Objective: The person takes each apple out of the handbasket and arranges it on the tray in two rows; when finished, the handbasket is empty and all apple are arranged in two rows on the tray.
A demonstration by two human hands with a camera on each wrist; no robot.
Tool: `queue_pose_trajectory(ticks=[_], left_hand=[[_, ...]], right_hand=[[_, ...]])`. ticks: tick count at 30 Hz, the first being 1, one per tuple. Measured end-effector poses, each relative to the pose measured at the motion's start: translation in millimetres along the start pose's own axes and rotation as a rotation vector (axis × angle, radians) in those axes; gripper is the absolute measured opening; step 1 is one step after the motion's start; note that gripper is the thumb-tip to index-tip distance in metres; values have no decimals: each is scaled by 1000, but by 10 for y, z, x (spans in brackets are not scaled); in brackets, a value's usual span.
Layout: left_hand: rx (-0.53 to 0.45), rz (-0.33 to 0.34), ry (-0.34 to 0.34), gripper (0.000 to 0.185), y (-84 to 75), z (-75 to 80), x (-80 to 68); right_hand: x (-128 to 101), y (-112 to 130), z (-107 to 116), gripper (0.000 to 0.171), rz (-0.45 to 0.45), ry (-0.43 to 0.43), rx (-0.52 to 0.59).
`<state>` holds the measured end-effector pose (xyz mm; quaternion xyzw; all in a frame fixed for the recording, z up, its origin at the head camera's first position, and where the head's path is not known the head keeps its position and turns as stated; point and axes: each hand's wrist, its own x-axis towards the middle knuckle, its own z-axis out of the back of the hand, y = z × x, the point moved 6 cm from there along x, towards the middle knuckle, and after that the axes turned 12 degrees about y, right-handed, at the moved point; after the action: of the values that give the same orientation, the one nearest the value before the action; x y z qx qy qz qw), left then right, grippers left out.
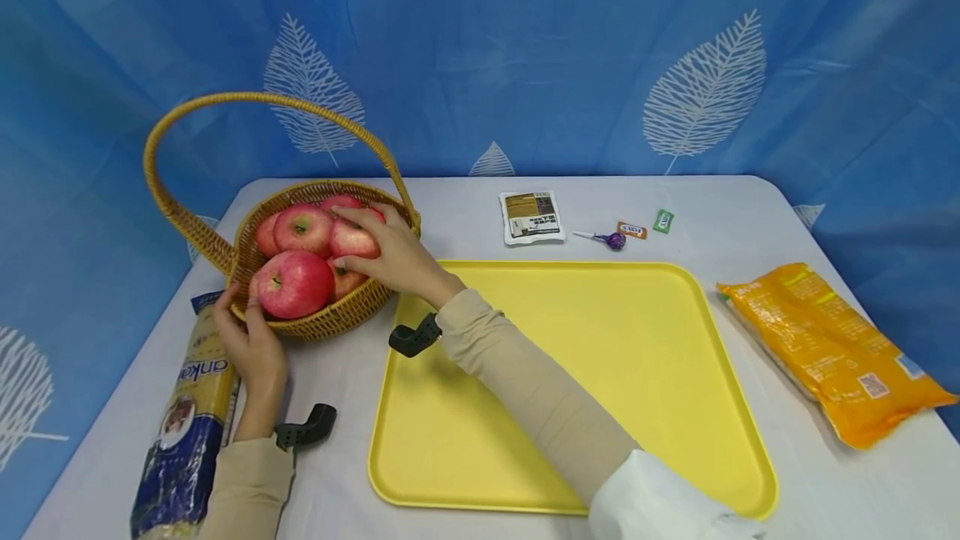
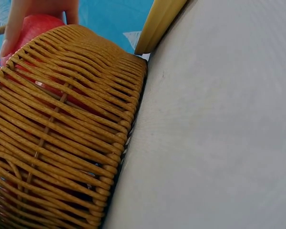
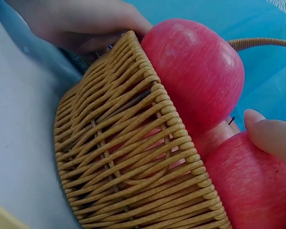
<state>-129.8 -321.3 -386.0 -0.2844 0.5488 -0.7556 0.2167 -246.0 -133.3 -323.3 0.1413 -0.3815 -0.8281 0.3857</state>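
- Head view: a white worktop (image 1: 480, 198) before a blue leaf-print curtain. A wicker basket (image 1: 341, 319) with a tall looped handle stands at the left, heaped with red apples
- The right hand (image 1: 393, 257) reaches across into the basket, fingers curled over one apple (image 1: 352, 242) in the middle of the heap
- The left hand (image 1: 251, 348) holds the basket's near rim, thumb and fingers curved round the weave beside the front apple (image 1: 294, 283)
- A yellow tray (image 1: 600, 340) lies just right of the basket. A blue packet (image 1: 183, 432) lies at the near left under the left arm, an orange bag (image 1: 832, 352) at the far right, a small sachet (image 1: 532, 216) and sweets (image 1: 626, 233) behind the tray
- Left wrist view: the basket wall (image 2: 62, 138) fills the frame, resting on the worktop; apple skin shows red through the weave
- Right wrist view: a fingertip (image 3: 271, 136) presses on the gripped apple; the front apple (image 3: 195, 71) bulges above the rim
- Risk, as I judge it: the heap stands above the rim, so lifting one apple could nudge a neighbour over the edge, and it might roll off the worktop
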Motion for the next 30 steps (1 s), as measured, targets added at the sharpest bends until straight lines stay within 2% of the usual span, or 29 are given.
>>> queue_pose_trajectory(ticks=[5, 10, 14, 17, 19, 21, 30], left_hand=[[6, -4, 4, 37, -45, -2, -20], [11, -14, 0, 37, -14, -4, 8], [9, -12, -6, 37, -78, -10, -33], [8, -12, -7, 37, -64, -5, -34], [10, -15, -7, 37, 25, 5, 9], [8, -15, -8, 36, 48, 5, 13], [10, -17, 3, 36, 40, -2, -6]], right_hand=[[-7, -5, -11, 61, 29, -9, 22], [-5, -8, -6, 54, 56, -25, 39], [-16, 11, -11, 52, 75, -46, 30], [-30, 39, -20, 52, 97, -60, 20], [-36, 49, -28, 52, 111, -67, 18], [-46, 54, -37, 52, 116, -67, 22], [-112, 49, -40, 53, 128, -113, 89]])
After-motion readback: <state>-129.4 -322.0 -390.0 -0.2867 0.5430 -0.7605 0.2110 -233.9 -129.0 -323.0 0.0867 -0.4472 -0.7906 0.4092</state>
